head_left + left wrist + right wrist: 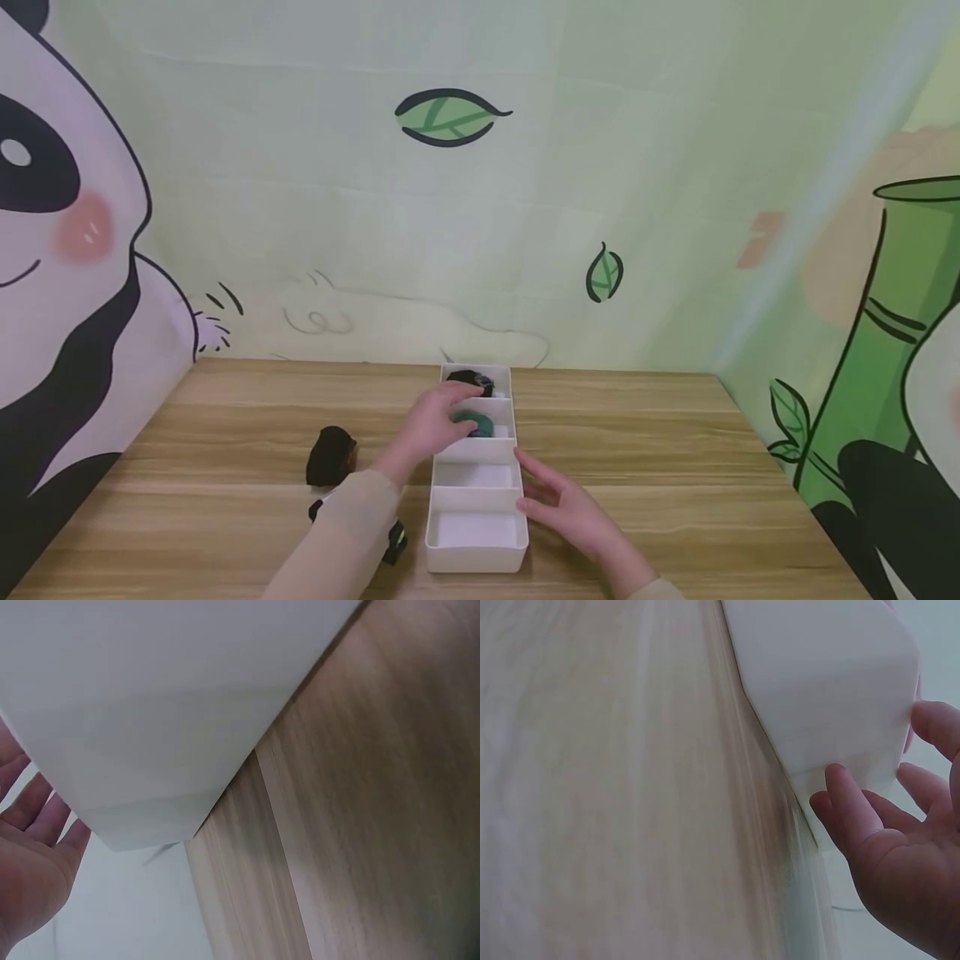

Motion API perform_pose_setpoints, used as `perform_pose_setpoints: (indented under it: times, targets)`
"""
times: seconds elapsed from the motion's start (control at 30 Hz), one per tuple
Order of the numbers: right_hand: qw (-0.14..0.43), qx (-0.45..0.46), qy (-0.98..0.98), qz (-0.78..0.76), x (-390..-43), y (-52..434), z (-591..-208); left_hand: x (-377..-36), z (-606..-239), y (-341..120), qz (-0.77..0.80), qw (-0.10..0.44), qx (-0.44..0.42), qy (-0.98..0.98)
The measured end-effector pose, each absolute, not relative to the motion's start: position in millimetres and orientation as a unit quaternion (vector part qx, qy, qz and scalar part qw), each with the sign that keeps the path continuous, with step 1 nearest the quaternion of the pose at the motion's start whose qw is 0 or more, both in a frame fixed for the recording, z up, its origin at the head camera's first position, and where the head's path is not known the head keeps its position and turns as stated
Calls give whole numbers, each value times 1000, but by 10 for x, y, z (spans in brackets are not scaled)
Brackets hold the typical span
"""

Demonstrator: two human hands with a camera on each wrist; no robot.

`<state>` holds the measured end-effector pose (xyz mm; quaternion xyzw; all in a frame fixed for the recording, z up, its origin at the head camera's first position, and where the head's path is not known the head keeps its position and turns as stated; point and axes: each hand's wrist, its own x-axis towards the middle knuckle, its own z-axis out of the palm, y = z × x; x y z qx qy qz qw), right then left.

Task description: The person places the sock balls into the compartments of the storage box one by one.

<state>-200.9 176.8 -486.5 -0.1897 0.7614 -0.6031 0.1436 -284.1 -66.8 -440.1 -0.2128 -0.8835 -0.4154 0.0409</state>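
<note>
A long white divided box [476, 560] stands on the table, its compartments running front to back. My left hand [435, 421] reaches over its left wall with thumb and fingers spread apart. Between them a small teal, soft-looking bundle [480, 423] sits in the second compartment from the back. A dark bundle [467, 382] with a greyish patch lies in the rearmost compartment, partly behind my left fingers. My right hand [566, 506] rests its fingertips against the box's right side, the fingers loosely bent, and the right wrist view shows these fingers [847, 799] along the white wall.
Left of the box, a black rounded bundle [330, 457] lies on the wooden table [637, 417]. Closer in, another dark item [395, 543] and a black-and-white one [318, 507] are partly covered by my left sleeve [348, 525]. A printed cloth backdrop [525, 167] rises behind the table.
</note>
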Motion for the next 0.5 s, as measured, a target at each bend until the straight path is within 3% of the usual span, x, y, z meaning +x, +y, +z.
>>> perform_pose_setpoints:
  times: [0.5]
  targets:
    - [139, -186, 761, -606, -2015, 1768, -4884, -2663, -4437, -802, -474, 117, -203, -849]
